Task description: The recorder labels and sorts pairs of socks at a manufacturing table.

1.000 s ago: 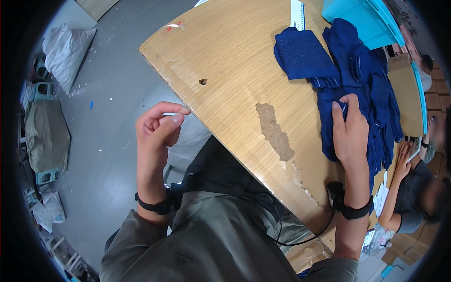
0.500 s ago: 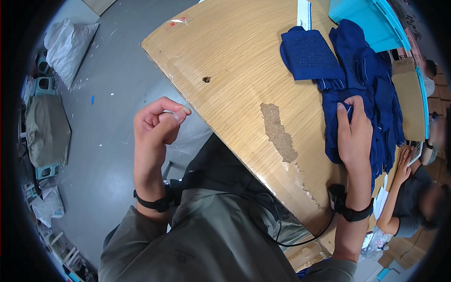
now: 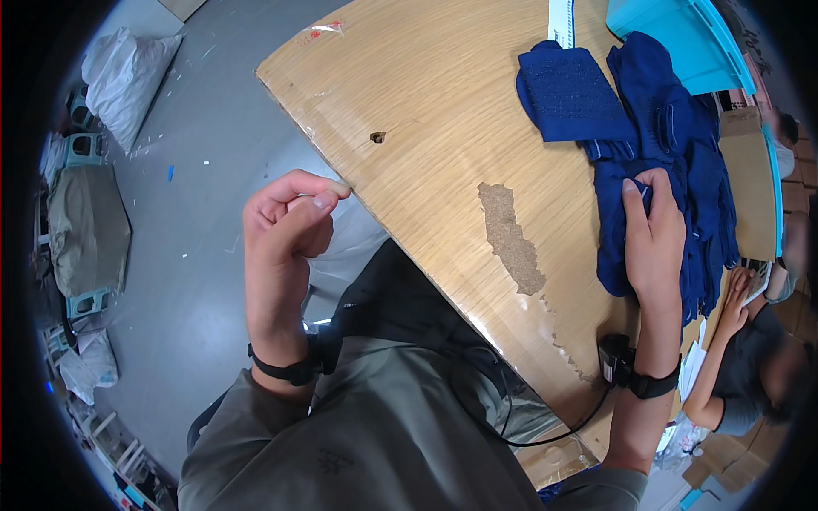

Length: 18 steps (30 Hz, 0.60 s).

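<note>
My left hand [image 3: 291, 217] is held over the table's left edge, thumb and forefinger pinched together and the other fingers curled. Whatever the pinch may contain is too small to make out. On the right side of the table, my right hand [image 3: 654, 234] grips a fold of a navy-blue knitted piece [image 3: 615, 255] between thumb and fingers. More navy knitted pieces [image 3: 703, 200] are heaped beside and beyond it, some with narrow finger-like ends. A folded one with a dotted, ribbed surface [image 3: 575, 94] lies at the far end of the heap.
The wooden table [image 3: 426, 111] has a worn patch [image 3: 511, 243] and a small hole. A turquoise bin [image 3: 682, 43] and a white printed strip [image 3: 561, 21] are at its far side. Another person [image 3: 724, 341] works at the right. White sacks [image 3: 128, 81] stand on the floor.
The table and the navy pieces sit slightly further right in the picture. Both hands keep nearly the same pose, the right still gripping the knitted piece.
</note>
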Each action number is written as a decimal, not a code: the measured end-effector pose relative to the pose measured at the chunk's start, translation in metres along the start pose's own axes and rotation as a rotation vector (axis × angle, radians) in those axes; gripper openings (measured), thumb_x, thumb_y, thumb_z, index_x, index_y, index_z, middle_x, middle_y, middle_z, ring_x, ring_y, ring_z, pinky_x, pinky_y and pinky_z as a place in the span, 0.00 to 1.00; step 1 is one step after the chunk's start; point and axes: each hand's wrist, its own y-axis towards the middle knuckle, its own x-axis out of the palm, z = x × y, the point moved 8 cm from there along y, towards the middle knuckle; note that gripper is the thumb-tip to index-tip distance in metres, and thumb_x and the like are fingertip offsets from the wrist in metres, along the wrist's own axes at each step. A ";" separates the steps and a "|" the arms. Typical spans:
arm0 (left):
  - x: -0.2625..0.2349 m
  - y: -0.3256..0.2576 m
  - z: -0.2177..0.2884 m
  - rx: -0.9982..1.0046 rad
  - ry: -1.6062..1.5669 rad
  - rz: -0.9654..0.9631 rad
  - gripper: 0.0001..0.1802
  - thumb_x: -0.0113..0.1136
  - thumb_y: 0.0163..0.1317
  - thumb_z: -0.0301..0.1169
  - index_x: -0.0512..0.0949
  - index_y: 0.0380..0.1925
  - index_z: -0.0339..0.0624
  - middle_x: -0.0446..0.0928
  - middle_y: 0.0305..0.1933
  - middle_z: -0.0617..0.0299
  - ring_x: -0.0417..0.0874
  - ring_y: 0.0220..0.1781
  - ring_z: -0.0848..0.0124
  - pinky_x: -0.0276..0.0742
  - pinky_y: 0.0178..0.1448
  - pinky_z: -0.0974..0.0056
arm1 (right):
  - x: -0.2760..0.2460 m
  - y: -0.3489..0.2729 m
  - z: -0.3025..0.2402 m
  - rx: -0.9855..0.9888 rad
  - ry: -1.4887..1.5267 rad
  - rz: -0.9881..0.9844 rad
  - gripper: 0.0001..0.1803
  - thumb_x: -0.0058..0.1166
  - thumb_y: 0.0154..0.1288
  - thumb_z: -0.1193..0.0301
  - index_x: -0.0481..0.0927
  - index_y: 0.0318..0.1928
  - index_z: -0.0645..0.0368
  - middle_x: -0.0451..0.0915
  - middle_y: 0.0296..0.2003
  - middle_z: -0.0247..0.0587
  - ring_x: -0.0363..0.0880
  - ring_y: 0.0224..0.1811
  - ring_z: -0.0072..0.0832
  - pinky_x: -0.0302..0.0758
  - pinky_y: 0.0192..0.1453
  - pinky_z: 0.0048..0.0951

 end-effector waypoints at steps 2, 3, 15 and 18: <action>0.000 -0.001 -0.001 -0.012 -0.018 -0.001 0.07 0.57 0.59 0.26 0.80 0.32 0.33 0.56 0.13 0.79 0.48 0.15 0.86 0.40 0.22 0.71 | 0.000 0.001 0.000 -0.005 -0.006 0.001 0.14 0.46 0.70 0.63 0.72 0.42 0.62 0.75 0.23 0.60 0.79 0.30 0.54 0.71 0.37 0.45; 0.000 -0.001 -0.002 -0.012 -0.019 0.002 0.07 0.57 0.60 0.27 0.80 0.33 0.33 0.56 0.13 0.79 0.48 0.15 0.86 0.40 0.22 0.71 | 0.000 0.001 -0.001 -0.009 -0.011 0.003 0.14 0.46 0.70 0.62 0.72 0.42 0.62 0.75 0.23 0.60 0.79 0.30 0.54 0.71 0.37 0.45; 0.007 -0.002 0.004 0.052 0.056 -0.023 0.08 0.56 0.62 0.27 0.79 0.36 0.34 0.57 0.14 0.80 0.49 0.16 0.87 0.40 0.22 0.72 | 0.002 0.000 0.000 -0.008 -0.004 0.011 0.15 0.45 0.70 0.61 0.71 0.42 0.62 0.76 0.24 0.62 0.79 0.33 0.56 0.70 0.40 0.48; 0.007 -0.003 0.004 0.053 0.055 -0.036 0.07 0.56 0.62 0.27 0.79 0.37 0.34 0.57 0.14 0.80 0.49 0.16 0.87 0.40 0.22 0.73 | 0.001 0.000 0.000 -0.007 -0.022 0.008 0.15 0.45 0.70 0.61 0.71 0.42 0.62 0.76 0.23 0.62 0.79 0.32 0.56 0.70 0.39 0.48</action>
